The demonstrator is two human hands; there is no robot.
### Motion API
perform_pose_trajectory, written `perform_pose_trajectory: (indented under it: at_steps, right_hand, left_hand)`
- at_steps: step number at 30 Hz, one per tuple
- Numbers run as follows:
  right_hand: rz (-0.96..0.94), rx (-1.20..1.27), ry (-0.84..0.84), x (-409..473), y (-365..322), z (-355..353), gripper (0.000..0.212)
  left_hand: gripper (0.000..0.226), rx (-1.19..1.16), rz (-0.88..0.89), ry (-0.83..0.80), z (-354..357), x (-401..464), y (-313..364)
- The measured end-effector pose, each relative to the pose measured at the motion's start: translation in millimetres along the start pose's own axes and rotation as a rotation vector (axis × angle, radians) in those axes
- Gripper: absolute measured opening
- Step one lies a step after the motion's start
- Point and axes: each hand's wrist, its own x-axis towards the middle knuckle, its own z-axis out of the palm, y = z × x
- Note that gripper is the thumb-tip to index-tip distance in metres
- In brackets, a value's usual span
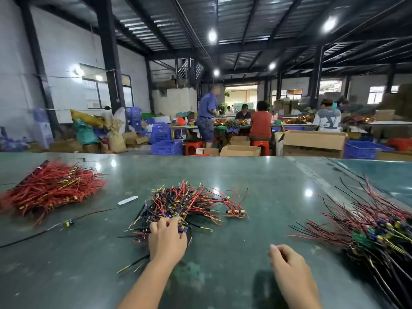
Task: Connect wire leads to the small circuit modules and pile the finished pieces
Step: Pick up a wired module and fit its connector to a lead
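Head view shows red leads (pixel 50 188) heaped at the tabletop (pixel 256 179)'s left edge, within reach as stock. At its middle, the left hand (pixel 167 238) curls into the module pile (pixel 182 204), probably picking one. The right hand (pixel 287 264), loosely curled and holding nothing, waits beside the finished pile (pixel 374 226) at the right edge.

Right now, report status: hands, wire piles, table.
Left hand fingers dug into middle wire-and-module pile. Right hand loosely curled, holding nothing. Red wire pile far left, mixed pile far right. Nothing blocking between hands.
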Motion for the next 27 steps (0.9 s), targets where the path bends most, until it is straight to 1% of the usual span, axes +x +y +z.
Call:
perform_pose_trajectory:
  at_steps: [1,3,4,7,9,11,13,16,17,19,21,23,26,27]
  right_hand:
    - [-0.001,0.057,-0.01,3,1,1,0.027]
    - [0.004,0.119,-0.005,9,5,2,0.027]
    - [0.012,0.133,-0.001,10,7,2,0.027]
    - [-0.007,0.167,-0.002,10,10,6,0.021]
    - [-0.026,0.207,0.01,8,12,6,0.017]
    - [-0.054,0.264,0.018,8,13,5,0.018]
    - [-0.106,0.306,0.012,7,13,6,0.02]
    - [-0.195,0.372,-0.024,1,6,6,0.019]
    - [-0.222,0.39,-0.051,0,4,8,0.017]
    - [-0.217,0.479,-0.13,-5,-1,11,0.014]
    - [-0.127,0.674,-0.232,-10,-10,15,0.014]
    - [-0.033,0.858,-0.298,-13,-17,17,0.017]
    - [0.031,0.997,-0.337,-11,-16,16,0.018]
    - [0.04,1.004,-0.352,-10,-14,16,0.026]
  left_hand:
    - [0.04,0.033,0.0,-0.006,1,0,-3]
    - [0.039,0.086,-0.013,0.054,8,-3,-6]
    - [0.037,0.091,-0.003,0.093,11,-4,-7]
    - [0.034,0.088,0.028,0.107,9,-7,-4]
    - [0.035,0.089,0.032,0.14,5,-7,-3]
    - [0.038,0.077,0.059,0.201,-4,-11,6]
    - [0.039,0.016,0.162,0.29,-15,-15,19]
    - [0.043,-0.051,0.388,0.476,-24,-27,40]
    - [0.043,-0.068,0.472,0.525,-26,-33,48]
    - [0.038,-0.112,0.645,0.581,-26,-45,63]
    - [0.037,-0.137,0.803,0.571,-21,-59,76]
    - [0.032,-0.138,0.927,0.53,-14,-71,87]
    - [0.028,-0.135,1.014,0.47,-5,-80,93]
    - [0.031,-0.148,1.023,0.451,-4,-80,93]
